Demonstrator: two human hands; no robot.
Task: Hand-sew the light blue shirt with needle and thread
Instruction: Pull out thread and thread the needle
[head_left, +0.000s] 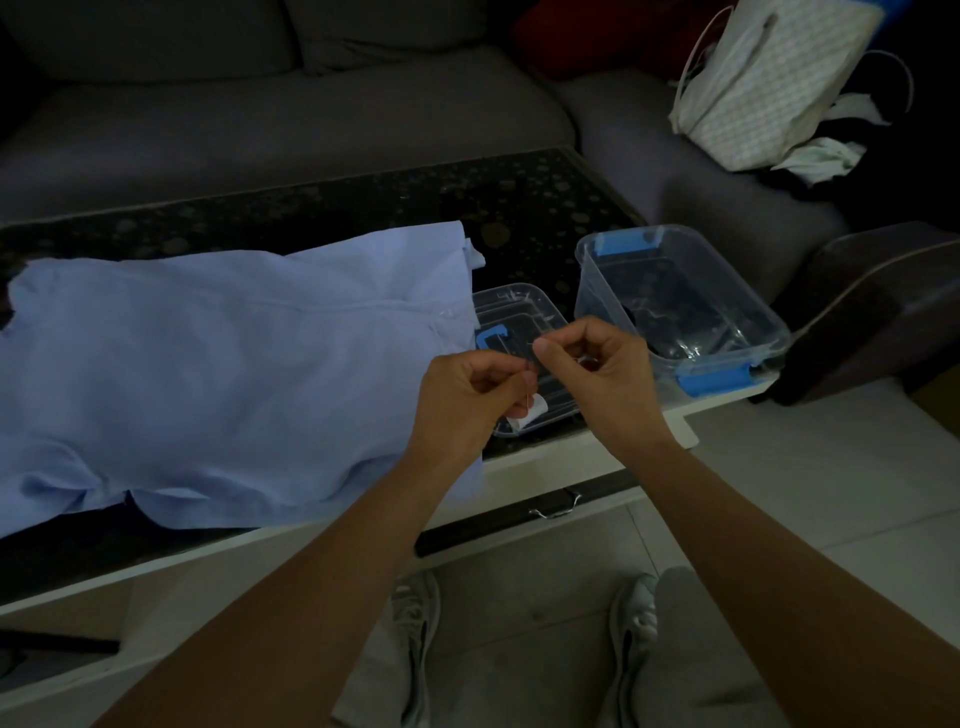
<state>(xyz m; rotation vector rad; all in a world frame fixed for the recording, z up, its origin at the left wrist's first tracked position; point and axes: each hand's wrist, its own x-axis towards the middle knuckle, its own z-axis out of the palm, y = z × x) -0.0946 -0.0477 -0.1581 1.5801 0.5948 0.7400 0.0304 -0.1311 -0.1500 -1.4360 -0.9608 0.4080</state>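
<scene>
Left hand (465, 397) grips white spool (534, 411), right hand (592, 364) pinches thread (528, 401), probably limp and slippery, near its tip; soft shirt (234, 358) at 9 o'clock.

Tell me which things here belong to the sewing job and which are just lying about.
Job in hand: light blue fabric shirt spread on the dark speckled table; small white thread spool gripped by the left hand; thin white thread, seemingly pinched by the right hand.
Lying about: clear plastic box with blue latches; flat clear plastic lid; white patterned bag on the grey sofa.
</scene>
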